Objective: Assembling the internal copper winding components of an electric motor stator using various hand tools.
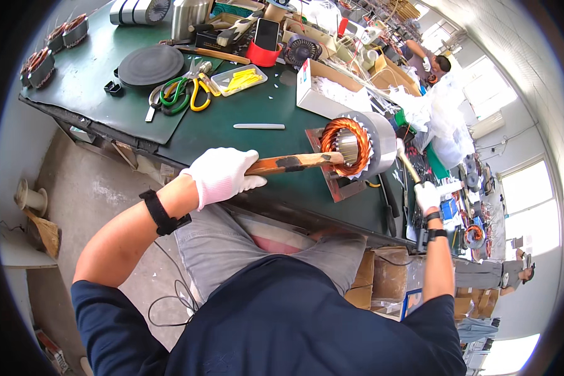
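Two gloved hands are gripping tools: left hand is clasping a wooden stick, tip reaching the opening of the copper-wound stator; right hand is clutching a mallet. Stator is lying sideways on the green table.

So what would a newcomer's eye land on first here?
The bright copper winding in its grey cylindrical housing, right of centre on the green table. Next, the white-gloved left hand, near centre, holding a wooden bar whose far end is at the winding's opening. Then the right hand, farther right, gripping a pale-handled tool.
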The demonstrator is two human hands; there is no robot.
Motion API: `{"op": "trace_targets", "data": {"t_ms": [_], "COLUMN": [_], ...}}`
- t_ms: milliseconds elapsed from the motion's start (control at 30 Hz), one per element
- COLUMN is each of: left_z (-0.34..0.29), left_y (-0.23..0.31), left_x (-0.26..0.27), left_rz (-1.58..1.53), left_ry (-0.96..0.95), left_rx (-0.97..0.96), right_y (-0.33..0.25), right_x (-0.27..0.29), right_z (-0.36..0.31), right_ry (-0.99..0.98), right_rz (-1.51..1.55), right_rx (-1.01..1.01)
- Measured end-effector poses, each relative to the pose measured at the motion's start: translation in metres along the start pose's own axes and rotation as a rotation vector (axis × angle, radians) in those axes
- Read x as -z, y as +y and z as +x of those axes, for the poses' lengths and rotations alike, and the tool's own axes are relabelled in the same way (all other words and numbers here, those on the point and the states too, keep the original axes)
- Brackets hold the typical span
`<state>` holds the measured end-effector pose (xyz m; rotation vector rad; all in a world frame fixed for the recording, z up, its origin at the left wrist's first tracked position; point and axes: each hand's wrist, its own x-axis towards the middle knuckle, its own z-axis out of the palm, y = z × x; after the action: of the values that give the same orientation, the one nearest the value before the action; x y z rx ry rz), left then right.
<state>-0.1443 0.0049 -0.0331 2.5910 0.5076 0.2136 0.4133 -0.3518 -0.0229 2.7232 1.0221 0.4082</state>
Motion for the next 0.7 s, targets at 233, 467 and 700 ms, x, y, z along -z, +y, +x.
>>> {"op": "trace_targets", "data": {"t_ms": [233, 467, 700], "left_z": [0.001, 0.013, 0.011], "left_y": [-0.001, 0.003, -0.01], "left_x": [-0.001, -0.021, -0.014], "left_rz": [-0.06, -0.047, 0.133], "left_ry": [-0.066, -0.045, 0.075], "left_rx": [0.077, 0.024, 0.048], "right_y": [-0.05, -0.21, -0.186], "right_x": [0.311, 0.164, 0.288], "right_z": [-0.066, -0.18, -0.157], "right_ry": [0.429, -0.294, 0.133], "right_rz": [1.253, 1.173, 1.942], "right_rx": [0.058, 0.19, 0.421]}}
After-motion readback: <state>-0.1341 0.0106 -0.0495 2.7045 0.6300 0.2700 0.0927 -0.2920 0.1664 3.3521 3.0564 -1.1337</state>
